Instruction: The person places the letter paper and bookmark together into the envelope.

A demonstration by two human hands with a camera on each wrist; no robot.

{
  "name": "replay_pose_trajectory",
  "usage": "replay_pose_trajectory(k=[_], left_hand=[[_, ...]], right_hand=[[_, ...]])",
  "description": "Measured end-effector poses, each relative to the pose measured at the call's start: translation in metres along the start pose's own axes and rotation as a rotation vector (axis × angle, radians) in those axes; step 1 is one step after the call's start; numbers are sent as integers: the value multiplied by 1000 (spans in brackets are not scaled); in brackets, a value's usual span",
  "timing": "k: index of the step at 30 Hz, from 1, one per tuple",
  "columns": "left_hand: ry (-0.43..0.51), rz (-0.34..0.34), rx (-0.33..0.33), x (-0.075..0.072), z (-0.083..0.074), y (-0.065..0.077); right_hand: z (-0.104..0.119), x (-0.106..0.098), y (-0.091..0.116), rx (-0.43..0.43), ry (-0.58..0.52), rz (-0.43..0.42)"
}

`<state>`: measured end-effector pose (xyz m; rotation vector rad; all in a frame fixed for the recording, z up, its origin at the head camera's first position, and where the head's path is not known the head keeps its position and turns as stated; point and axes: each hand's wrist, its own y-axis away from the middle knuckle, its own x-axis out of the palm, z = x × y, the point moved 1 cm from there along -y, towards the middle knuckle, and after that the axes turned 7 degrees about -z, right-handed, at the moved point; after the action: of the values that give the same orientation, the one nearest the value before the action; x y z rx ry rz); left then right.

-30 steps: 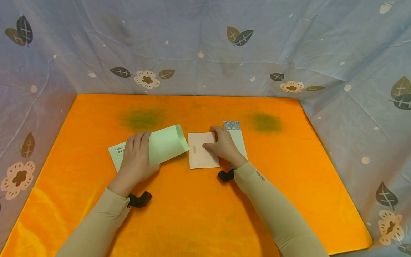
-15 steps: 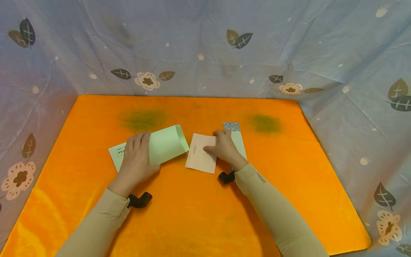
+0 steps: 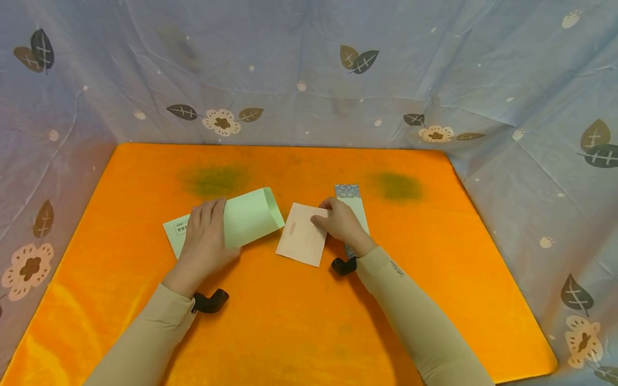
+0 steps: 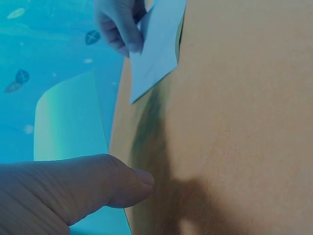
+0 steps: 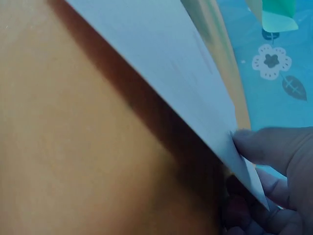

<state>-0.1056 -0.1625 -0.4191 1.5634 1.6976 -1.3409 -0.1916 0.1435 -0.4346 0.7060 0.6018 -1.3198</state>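
My left hand (image 3: 206, 236) grips a pale green envelope (image 3: 248, 217) across its middle, fingers over the far edge and thumb at the near one. The envelope's open mouth faces right, and small print shows at its left end. Between thumb and fingers, my right hand (image 3: 344, 222) pinches the far right corner of a pale pink card (image 3: 301, 236). In the right wrist view the card (image 5: 161, 63) tilts above the table, with a shadow beneath. Its left corner comes close to the envelope's mouth. Behind the right hand lies a white strip with blue patterned ends (image 3: 354, 206), partly hidden.
An orange cloth (image 3: 289, 332) covers the table, with two darker greenish patches towards the back. Grey-blue curtains (image 3: 299, 69) printed with leaves and flowers enclose the back and both sides. A black wrist mount (image 3: 211, 301) sits at the left cuff.
The pink card has lifted and turned, its near edge swinging left and towards me, with the right hand pinching its corner. The left hand and envelope have stayed in place.
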Motion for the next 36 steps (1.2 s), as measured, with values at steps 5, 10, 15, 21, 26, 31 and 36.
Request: replay_pose_trajectory(k=[5,10,15,21,26,31,36], left_hand=[[5,-6,-2,0,1,0],[13,-3,-9,1,2,-1],[11,-6,-9,2,3,-1],[7,-9,-9,3,4,-1],[1,4,-10,3,2,-2],[3,13,-19,3,1,-3],[6,35,-32,4,0,-3]], right_hand=[[-5,-5,1,-41,-45,-4],[-14,-11,2,-49,-141,-6],[-20,-16,2,-21,-255,-21],[-26,-23,2,4,-390,-61],[-27,-30,6,40,-476,-99],[-27,-32,6,85,-587,-148],[-28,-31,5,97,-645,-213]])
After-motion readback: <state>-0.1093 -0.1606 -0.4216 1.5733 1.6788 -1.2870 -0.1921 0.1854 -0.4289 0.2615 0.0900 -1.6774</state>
